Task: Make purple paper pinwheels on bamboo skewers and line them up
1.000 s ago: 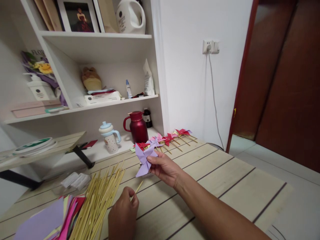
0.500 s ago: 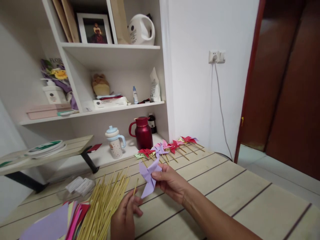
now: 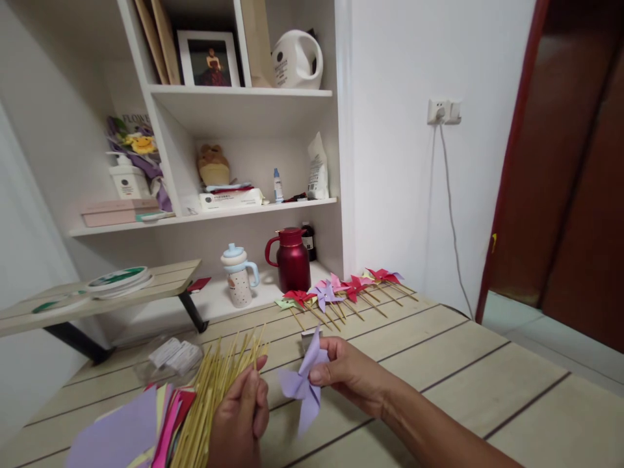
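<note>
— While the right hand (image 3: 348, 374) pinches something, what is it?

— A purple paper pinwheel (image 3: 303, 383), clamped between thumb and fingertips, held just above the desk (image 3: 439, 364).

— And the left hand (image 3: 241, 419)?

— Just left of the pinwheel, fingers closed together on a thin wooden stick (image 3: 259, 359) whose tip pokes up past the fingertips. It sits against the bundle of sticks (image 3: 214, 390) fanned out on the desk.

— What lies left of that bundle?

— A stack of coloured paper sheets (image 3: 131, 432), purple on top, with pink and red edges showing. Beyond the sticks, a clear packet (image 3: 170, 356).

— Farther out from the right hand?

— A row of finished pinwheels (image 3: 341, 292), red, pink and purple, lying on their sticks at the far edge of the desk. Behind them, on the lowest shelf (image 3: 219, 302), a red jug (image 3: 291, 259) and a dotted cup (image 3: 238, 283) with a blue lid.
</note>
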Tool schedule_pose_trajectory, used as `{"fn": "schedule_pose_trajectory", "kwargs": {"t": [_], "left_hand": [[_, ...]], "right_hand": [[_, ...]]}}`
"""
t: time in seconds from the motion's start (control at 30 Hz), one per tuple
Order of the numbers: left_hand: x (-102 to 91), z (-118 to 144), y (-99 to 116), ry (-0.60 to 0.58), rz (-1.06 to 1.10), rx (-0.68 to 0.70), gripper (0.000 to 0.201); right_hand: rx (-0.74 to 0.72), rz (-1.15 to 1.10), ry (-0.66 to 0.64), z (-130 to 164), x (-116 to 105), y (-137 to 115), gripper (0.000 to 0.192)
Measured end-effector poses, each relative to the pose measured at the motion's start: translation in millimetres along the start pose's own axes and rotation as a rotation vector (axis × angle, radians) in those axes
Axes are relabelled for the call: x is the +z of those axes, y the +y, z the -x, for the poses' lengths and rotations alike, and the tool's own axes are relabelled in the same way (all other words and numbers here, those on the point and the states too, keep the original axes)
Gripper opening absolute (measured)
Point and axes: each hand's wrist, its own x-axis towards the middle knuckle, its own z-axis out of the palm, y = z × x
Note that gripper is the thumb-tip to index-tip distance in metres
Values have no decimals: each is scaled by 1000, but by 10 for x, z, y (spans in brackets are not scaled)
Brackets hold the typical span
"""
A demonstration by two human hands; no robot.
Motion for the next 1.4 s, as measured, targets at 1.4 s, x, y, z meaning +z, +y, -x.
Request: {"fn": "schedule_pose_trajectory", "kwargs": {"t": [1.4], "left_hand": [[107,63,16,26,105,-19,34]], "right_hand": [[3,-71,-42,25,3,-31,29]]}}
